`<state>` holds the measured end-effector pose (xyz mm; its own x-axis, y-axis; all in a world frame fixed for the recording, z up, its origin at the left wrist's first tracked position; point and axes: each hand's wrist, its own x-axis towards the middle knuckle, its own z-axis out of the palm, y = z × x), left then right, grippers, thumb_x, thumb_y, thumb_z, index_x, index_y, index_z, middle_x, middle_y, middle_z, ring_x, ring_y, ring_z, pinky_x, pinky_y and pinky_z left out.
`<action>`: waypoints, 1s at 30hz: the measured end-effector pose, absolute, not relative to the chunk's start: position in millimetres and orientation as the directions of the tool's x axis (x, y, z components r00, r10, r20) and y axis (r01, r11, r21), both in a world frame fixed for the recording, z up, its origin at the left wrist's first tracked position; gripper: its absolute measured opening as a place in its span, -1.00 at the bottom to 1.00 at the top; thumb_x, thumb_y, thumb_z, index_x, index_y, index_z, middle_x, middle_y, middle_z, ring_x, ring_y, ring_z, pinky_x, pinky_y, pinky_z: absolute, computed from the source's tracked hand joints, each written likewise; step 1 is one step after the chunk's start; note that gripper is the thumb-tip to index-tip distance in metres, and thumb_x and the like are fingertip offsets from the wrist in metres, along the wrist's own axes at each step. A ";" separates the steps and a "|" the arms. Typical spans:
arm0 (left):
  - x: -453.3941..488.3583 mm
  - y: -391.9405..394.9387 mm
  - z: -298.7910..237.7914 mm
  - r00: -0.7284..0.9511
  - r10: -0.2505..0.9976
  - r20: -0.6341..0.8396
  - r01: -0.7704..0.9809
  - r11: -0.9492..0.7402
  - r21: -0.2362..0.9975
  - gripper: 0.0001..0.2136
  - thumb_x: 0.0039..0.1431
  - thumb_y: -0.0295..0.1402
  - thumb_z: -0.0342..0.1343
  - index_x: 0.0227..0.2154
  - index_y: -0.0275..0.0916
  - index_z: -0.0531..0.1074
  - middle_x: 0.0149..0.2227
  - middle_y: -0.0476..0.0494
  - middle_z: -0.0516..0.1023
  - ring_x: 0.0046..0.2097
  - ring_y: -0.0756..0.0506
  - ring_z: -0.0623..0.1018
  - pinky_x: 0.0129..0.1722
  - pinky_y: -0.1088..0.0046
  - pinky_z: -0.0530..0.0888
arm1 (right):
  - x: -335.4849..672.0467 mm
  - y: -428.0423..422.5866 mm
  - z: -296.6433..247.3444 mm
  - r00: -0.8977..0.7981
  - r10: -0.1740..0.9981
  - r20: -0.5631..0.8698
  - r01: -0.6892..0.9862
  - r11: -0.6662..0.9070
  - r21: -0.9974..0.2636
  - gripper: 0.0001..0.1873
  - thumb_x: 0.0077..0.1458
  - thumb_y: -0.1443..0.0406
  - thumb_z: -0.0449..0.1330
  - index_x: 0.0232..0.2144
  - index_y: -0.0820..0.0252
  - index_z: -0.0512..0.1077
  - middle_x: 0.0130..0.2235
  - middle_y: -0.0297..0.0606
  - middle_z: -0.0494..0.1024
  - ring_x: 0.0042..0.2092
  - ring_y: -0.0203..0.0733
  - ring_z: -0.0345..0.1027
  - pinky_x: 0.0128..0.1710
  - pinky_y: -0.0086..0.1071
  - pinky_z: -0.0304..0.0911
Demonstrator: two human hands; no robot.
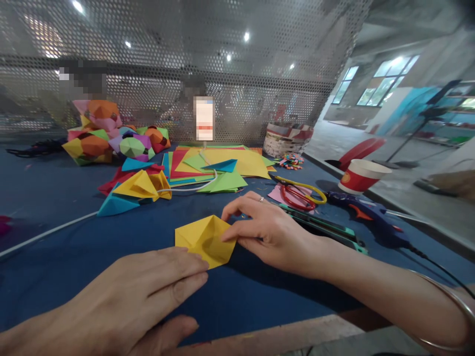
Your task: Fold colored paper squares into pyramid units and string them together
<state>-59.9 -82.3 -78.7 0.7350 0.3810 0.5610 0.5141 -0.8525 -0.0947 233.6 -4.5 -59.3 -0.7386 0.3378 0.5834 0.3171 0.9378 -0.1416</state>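
A partly folded yellow paper piece (206, 240) lies on the blue table cover (67, 247) in front of me. My left hand (126, 301) rests low at the near edge, fingers pressed together, their tips on the paper's near corner. My right hand (267, 230) comes in from the right and pinches the paper's right edge between thumb and fingers; a ring shows on one finger and a bangle on the wrist.
Folded yellow and teal paper shapes (135, 193) and a stack of coloured sheets (218, 165) lie beyond. Finished paper balls (111, 136) sit back left. Scissors (300, 194), a glue gun (367, 215), a paper cup (361, 176), a basket (287, 139) and a white cable (48, 231) lie around.
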 end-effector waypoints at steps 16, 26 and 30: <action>-72.3 -82.6 -93.9 0.749 0.363 0.554 0.509 -0.851 -0.130 -0.66 0.52 -0.27 0.08 0.24 -0.12 0.54 0.16 -0.05 0.71 0.17 -0.09 0.68 0.26 0.54 0.53 | 229.4 -29.7 -40.3 -0.902 0.348 0.254 0.166 0.824 -0.541 -0.79 0.16 0.53 0.17 -0.33 0.13 0.48 -0.15 -0.19 0.70 -0.05 -0.12 0.57 0.06 -0.23 0.39; -80.8 -84.0 -92.8 0.783 0.442 0.437 0.520 -0.851 -0.071 -0.50 0.49 -0.12 0.14 0.43 0.05 0.38 0.28 0.04 0.64 0.16 -0.11 0.72 0.15 0.53 0.63 | 232.0 -19.8 -34.5 -0.893 0.443 0.083 0.292 0.708 -0.642 -0.79 0.34 0.30 0.40 -0.35 0.21 0.54 -0.32 -0.33 0.58 -0.22 -0.25 0.43 -0.14 -0.40 0.31; -79.5 -82.1 -88.5 0.802 0.430 0.416 0.503 -0.860 -0.081 -0.50 0.49 -0.13 0.12 0.43 0.09 0.38 0.29 0.06 0.64 0.16 -0.10 0.72 0.16 0.54 0.62 | 230.9 -20.0 -32.2 -0.854 0.519 0.019 0.383 0.653 -0.653 -0.81 0.36 0.36 0.35 -0.36 0.23 0.55 -0.30 -0.32 0.59 -0.26 -0.28 0.42 -0.19 -0.42 0.29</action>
<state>-79.5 -82.1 -88.5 0.8016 0.4296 0.4158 0.5032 -0.8603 -0.0813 230.9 -20.0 -32.2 -0.8544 0.5193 0.0188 0.3828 0.6535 -0.6530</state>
